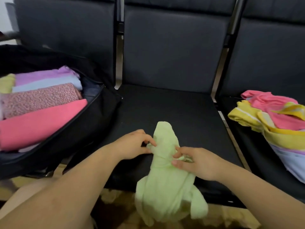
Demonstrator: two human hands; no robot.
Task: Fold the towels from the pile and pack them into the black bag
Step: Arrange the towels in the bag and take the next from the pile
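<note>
Both hands, left and right, pinch one green towel draped over the middle seat's front edge, between one open black bag holding five folded towels and one pile on the right seat.

Two hands, left hand and right hand, one green towel, one black bag showing five folded towels, one towel pile, three dark seats
</note>
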